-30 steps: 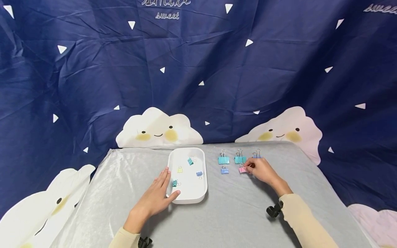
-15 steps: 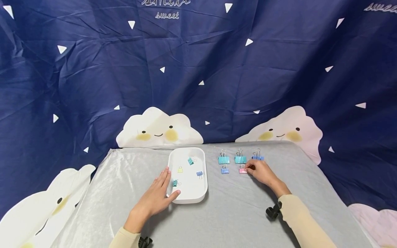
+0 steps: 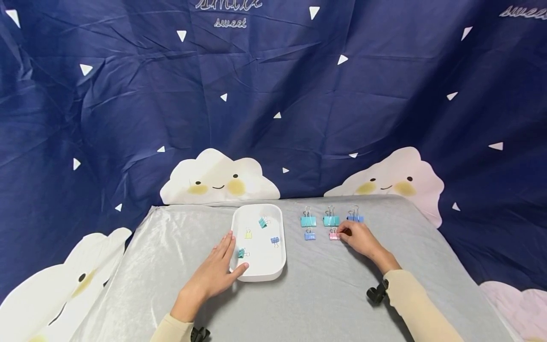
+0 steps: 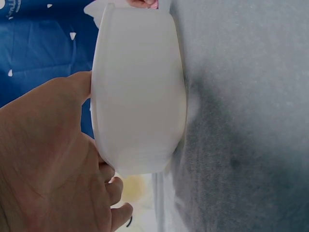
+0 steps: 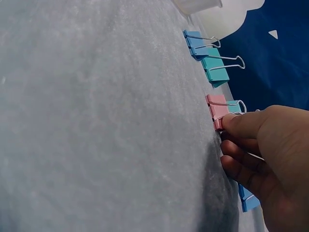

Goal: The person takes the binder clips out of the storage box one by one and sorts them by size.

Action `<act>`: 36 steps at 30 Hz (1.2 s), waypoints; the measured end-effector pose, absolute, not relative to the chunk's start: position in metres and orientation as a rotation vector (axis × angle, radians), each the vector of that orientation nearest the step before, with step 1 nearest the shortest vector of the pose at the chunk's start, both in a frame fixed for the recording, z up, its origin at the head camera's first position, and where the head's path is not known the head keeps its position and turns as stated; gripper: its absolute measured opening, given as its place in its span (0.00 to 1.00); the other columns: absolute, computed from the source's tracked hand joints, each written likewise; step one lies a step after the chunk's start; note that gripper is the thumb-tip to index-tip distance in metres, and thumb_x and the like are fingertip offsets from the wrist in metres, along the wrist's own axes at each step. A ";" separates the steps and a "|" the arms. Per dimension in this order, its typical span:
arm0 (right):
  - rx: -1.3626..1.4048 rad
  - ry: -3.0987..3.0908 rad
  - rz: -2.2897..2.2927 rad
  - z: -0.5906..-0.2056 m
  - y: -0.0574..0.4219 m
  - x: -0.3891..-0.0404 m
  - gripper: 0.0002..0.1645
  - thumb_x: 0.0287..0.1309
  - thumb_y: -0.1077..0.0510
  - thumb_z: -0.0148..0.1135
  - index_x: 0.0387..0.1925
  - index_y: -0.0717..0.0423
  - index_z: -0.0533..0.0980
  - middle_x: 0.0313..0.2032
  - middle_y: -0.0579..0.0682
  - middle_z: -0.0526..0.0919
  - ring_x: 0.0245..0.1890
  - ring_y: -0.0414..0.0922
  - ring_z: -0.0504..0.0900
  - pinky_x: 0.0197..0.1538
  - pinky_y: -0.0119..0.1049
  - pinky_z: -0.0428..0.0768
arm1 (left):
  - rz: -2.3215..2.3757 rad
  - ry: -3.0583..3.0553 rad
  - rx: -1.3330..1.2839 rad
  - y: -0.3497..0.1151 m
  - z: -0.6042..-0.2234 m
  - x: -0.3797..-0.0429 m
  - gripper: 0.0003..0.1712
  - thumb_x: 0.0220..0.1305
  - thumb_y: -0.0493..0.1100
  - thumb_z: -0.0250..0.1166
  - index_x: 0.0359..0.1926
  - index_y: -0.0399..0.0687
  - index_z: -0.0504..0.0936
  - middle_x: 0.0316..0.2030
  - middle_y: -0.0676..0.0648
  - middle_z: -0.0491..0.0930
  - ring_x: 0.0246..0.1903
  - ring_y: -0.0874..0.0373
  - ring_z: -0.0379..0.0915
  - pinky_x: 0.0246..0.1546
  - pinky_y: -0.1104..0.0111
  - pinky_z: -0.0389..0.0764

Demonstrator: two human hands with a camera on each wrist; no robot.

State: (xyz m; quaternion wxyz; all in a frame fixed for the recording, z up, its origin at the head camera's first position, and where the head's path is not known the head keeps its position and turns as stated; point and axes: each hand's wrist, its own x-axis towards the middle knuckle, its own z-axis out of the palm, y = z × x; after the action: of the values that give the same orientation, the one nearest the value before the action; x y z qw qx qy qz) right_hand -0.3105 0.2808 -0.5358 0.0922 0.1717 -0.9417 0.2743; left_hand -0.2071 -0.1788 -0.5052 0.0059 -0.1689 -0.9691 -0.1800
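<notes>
My right hand (image 3: 361,239) pinches the right end of a small pink binder clip (image 3: 334,235) between thumb and fingertips. In the right wrist view this pink clip (image 5: 217,110) stands on the cloth with its wire handles up. To its left is a small blue binder clip (image 3: 309,236). Behind them stand two larger teal binder clips (image 3: 308,221) and a larger blue one (image 3: 355,218), partly covered by the hand. My left hand (image 3: 215,268) rests along the left rim of a white tray (image 3: 260,276), its fingers extended and thumb at the near corner.
Inside the tray lie a yellow clip (image 3: 248,234), a blue clip (image 3: 275,240) and two teal clips (image 3: 262,222). Grey cloth (image 3: 316,304) covers the table. A dark blue curtain (image 3: 265,71) with white triangles and clouds hangs behind its back edge.
The pink clip has turned a little straighter and shifted slightly, with my right hand's fingers still on it. My left hand and the tray have stayed in place.
</notes>
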 end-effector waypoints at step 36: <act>0.866 -2.655 0.858 -0.408 0.163 -0.323 0.03 0.71 0.57 0.69 0.40 0.51 0.86 0.35 0.44 0.88 0.35 0.38 0.83 0.41 0.36 0.84 | -0.595 -3.022 -0.539 -0.180 -0.504 -0.206 0.55 0.77 0.70 0.55 0.84 0.33 0.52 0.86 0.38 0.45 0.85 0.42 0.44 0.84 0.45 0.55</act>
State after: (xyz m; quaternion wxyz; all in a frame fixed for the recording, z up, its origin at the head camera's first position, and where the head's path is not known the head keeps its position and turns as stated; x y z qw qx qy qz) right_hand -0.3230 0.1630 -0.4076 0.1098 0.2947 -0.9032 0.2920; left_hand -0.2063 -0.1804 -0.5039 0.0072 -0.1723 -0.9664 -0.1904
